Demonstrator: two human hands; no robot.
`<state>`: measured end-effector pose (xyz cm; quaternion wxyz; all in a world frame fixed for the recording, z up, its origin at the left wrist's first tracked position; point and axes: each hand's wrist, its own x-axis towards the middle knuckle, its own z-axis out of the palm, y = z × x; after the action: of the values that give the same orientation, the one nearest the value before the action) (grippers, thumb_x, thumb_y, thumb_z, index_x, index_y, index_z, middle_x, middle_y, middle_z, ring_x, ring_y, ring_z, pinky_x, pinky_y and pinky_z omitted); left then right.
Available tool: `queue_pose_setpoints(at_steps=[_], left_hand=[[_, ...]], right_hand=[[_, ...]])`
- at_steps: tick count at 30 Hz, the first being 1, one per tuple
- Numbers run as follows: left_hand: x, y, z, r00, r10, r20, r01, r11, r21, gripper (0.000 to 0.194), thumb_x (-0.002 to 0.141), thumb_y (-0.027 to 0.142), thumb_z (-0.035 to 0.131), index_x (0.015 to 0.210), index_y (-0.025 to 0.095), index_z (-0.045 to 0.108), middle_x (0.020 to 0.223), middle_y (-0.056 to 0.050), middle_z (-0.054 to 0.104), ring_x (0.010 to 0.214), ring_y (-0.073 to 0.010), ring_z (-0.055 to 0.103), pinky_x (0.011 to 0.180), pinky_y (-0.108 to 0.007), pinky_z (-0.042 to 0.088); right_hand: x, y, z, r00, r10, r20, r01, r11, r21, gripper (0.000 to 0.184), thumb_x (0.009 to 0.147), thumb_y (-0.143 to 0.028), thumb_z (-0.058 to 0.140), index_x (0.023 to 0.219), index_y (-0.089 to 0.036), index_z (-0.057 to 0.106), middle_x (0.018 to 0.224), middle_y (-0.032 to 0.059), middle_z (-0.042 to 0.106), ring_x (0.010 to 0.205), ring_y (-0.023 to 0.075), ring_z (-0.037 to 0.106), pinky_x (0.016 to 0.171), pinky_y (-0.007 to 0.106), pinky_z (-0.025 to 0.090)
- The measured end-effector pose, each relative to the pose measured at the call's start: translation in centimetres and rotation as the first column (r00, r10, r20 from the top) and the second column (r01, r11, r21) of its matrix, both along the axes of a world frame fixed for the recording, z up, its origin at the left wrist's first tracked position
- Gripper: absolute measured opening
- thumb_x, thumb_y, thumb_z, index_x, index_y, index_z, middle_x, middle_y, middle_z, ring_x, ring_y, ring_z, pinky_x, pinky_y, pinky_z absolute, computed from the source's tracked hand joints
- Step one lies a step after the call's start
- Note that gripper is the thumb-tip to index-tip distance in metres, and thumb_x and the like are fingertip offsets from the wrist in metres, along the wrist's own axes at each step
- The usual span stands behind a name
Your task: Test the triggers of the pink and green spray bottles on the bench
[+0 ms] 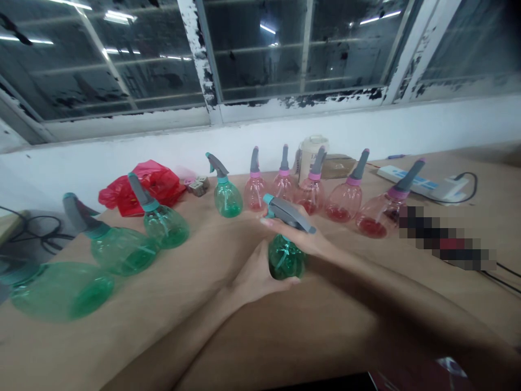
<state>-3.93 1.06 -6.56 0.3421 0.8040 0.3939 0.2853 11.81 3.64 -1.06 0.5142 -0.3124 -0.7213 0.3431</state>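
Observation:
A green spray bottle with a grey and teal trigger head stands in front of me, some green liquid inside. My left hand wraps round the lower body of this bottle, thumb along its near side. Up at the neck and spray head, my right hand grips it with fingers around the collar. Another green spray bottle is just beyond, to the left. To its right several pink spray bottles, such as the nearest pink bottle, form a row, each with reddish liquid.
More green bottles line the left side. A red plastic bag, small grey blocks, a lidded cup and a power strip lie along the wall. Cables and a pixelated dark object are at right.

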Motion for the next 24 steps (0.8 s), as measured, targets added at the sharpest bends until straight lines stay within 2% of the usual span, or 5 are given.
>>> queue_pose_setpoints(at_steps=[4, 10, 13, 20, 24], left_hand=[[0.06, 0.05, -0.1, 1.0, -0.005, -0.009, 0.006, 0.999, 0.046, 0.072, 0.065, 0.047, 0.075, 0.124, 0.023, 0.043, 0.122, -0.011, 0.052, 0.123, -0.036, 0.045, 0.1, -0.057, 0.039], [0.11, 0.1, -0.03, 1.0, 0.001, -0.021, 0.001, 0.999, 0.053, 0.073, 0.065, 0.046, 0.076, 0.124, 0.021, 0.042, 0.118, -0.011, 0.052, 0.118, -0.0334, 0.049, 0.099, -0.054, 0.041], [0.16, 0.05, 0.1, 1.0, -0.028, 0.006, 0.028, 0.997, 0.066, 0.071, 0.066, 0.044, 0.075, 0.126, 0.023, 0.041, 0.123, -0.011, 0.051, 0.121, -0.0334, 0.047, 0.101, -0.054, 0.039], [0.11, 0.06, 0.16, 1.0, -0.029, 0.009, 0.028, 0.999, 0.035, 0.074, 0.066, 0.044, 0.075, 0.127, 0.022, 0.041, 0.124, -0.011, 0.052, 0.122, -0.0355, 0.046, 0.101, -0.057, 0.039], [0.12, 0.13, -0.1, 1.0, -0.016, 0.016, 0.016, 0.999, 0.04, 0.071, 0.065, 0.044, 0.076, 0.124, 0.022, 0.044, 0.122, -0.012, 0.053, 0.121, -0.0358, 0.047, 0.099, -0.057, 0.04]], right_hand=[[0.12, -0.16, 0.18, 0.998, 0.062, -0.029, -0.063, 0.997, -0.036, 0.023, 0.081, -0.042, 0.063, 0.098, -0.026, 0.062, 0.093, 0.0003, 0.066, 0.085, 0.0176, 0.062, 0.081, 0.034, 0.047], [0.2, -0.35, 0.32, 0.997, 0.061, -0.044, -0.063, 0.997, -0.051, 0.023, 0.08, -0.039, 0.065, 0.099, -0.026, 0.063, 0.094, 0.0002, 0.067, 0.085, 0.0168, 0.063, 0.082, 0.033, 0.048], [0.2, -0.38, 0.32, 0.996, 0.067, -0.056, -0.07, 0.996, -0.057, 0.023, 0.079, -0.038, 0.065, 0.099, -0.026, 0.063, 0.095, 0.0003, 0.067, 0.086, 0.0168, 0.063, 0.082, 0.033, 0.048], [0.25, -0.37, 0.28, 0.998, 0.052, -0.03, -0.054, 0.997, -0.048, 0.022, 0.08, -0.039, 0.064, 0.098, -0.026, 0.062, 0.095, 0.0002, 0.066, 0.085, 0.0171, 0.062, 0.081, 0.032, 0.047], [0.06, -0.05, 0.1, 1.0, 0.024, 0.007, -0.023, 0.999, -0.034, 0.019, 0.082, -0.04, 0.062, 0.094, -0.025, 0.062, 0.085, -0.0009, 0.065, 0.072, 0.015, 0.06, 0.068, 0.03, 0.047]])
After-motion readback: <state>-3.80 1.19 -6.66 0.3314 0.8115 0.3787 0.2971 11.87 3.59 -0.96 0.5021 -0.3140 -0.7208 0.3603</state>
